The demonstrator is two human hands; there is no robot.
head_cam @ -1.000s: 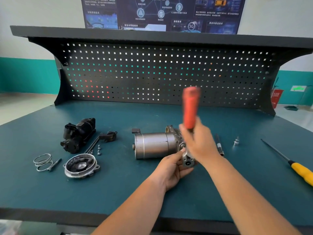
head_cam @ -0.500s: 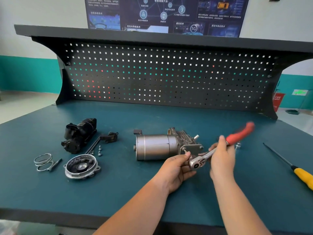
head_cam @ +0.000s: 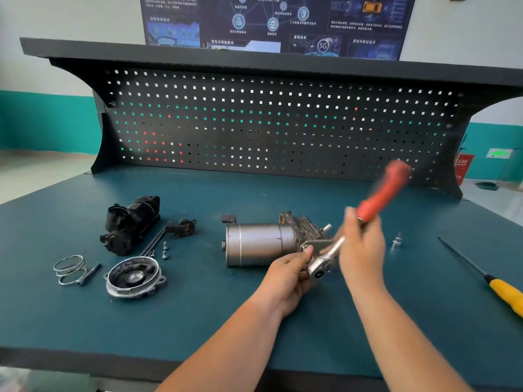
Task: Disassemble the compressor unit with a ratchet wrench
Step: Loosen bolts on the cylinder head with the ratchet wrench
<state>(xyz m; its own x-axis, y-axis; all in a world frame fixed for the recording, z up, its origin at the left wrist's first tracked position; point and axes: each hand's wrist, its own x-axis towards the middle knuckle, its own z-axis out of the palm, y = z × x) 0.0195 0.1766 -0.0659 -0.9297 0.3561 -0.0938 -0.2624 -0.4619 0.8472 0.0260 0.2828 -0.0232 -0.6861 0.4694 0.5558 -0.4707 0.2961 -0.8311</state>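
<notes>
The compressor unit (head_cam: 259, 244), a silver cylinder with a finned metal head at its right end, lies on its side mid-bench. My left hand (head_cam: 287, 278) grips the unit's right end from the front, fingers curled by the wrench head. The ratchet wrench (head_cam: 376, 202) has a red handle, blurred by motion, slanting up to the right; its chrome head (head_cam: 319, 268) sits at the unit's right end. My right hand (head_cam: 360, 250) grips the wrench where the chrome shaft meets the red handle.
Removed parts lie at the left: a black housing (head_cam: 130, 223), a round metal cover (head_cam: 133, 277), a wire spring (head_cam: 69, 268), a bolt (head_cam: 89, 274), small screws (head_cam: 164, 250). A socket (head_cam: 397, 241) and a yellow-handled screwdriver (head_cam: 503, 294) lie at the right. A pegboard (head_cam: 268, 128) backs the bench.
The wrench handle swung from upright down to the right, then back up partway. My right hand followed it. My left hand stayed on the unit's right end.
</notes>
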